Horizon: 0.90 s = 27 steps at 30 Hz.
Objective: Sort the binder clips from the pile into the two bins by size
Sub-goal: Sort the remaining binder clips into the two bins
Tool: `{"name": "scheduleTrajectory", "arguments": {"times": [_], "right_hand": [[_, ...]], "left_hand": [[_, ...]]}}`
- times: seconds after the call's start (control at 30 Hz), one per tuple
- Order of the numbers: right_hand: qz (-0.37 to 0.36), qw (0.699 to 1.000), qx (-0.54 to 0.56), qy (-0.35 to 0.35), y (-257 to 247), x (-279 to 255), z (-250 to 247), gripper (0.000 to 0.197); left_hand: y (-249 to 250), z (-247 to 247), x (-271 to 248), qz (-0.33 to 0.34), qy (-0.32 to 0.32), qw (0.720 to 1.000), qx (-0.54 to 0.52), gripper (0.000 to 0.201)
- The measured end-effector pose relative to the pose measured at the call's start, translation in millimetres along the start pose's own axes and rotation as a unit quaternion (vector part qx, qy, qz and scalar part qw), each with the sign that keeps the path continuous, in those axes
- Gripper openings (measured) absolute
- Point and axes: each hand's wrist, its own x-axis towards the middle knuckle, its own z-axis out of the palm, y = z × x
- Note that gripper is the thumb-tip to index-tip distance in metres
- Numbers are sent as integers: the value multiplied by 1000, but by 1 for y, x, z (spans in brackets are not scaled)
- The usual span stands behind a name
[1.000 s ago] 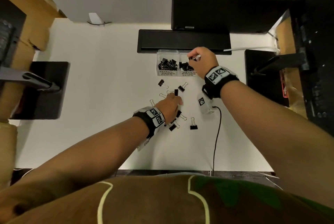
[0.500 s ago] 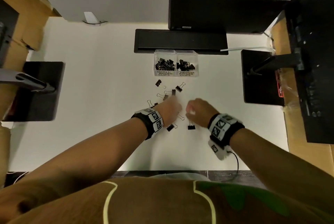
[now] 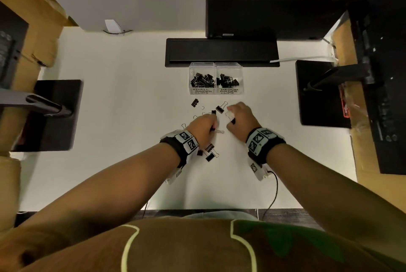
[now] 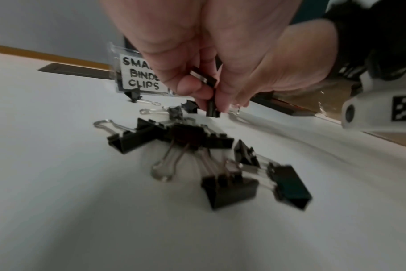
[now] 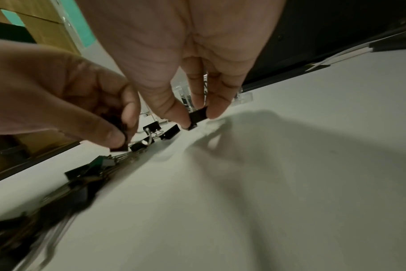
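Two clear bins stand side by side at the back: the small binder clips bin on the left, the medium binder clips bin on the right, each with black clips inside. Loose black binder clips lie scattered in front of them. My left hand hovers over the pile and pinches a small black clip, with another dark clip tucked under its fingers. Just to the right, my right hand pinches a black clip between thumb and fingers, slightly above the table.
A black bar and a black box sit behind the bins. Black stand bases rest at the left and right. A black cable trails from my right wrist to the near table edge. Single clips lie near the bins.
My right hand came back from the medium bin to the pile, took a clip from its near right side and lifted it toward the bins. The left hand stayed over the pile.
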Motion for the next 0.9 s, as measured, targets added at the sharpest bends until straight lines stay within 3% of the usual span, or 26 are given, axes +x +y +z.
{"name": "scheduleTrajectory", "arguments": {"times": [0.23, 0.4, 0.53, 0.73, 0.9], "right_hand": [[-39, 997, -63, -25, -20, 32, 10, 49], [-16, 996, -81, -18, -13, 30, 11, 28], [-28, 997, -64, -30, -3, 22, 9, 31], [3, 989, 140, 43, 17, 5, -6, 27], [79, 940, 307, 124, 15, 10, -42, 22]], "left_hand": [[-8, -41, 15, -73, 112, 989, -57, 11], [3, -62, 45, -57, 150, 985, -61, 10], [22, -70, 76, -42, 155, 985, -66, 11], [43, -74, 106, -20, 151, 988, -38, 14], [41, -70, 113, -18, 140, 990, -29, 14]]}}
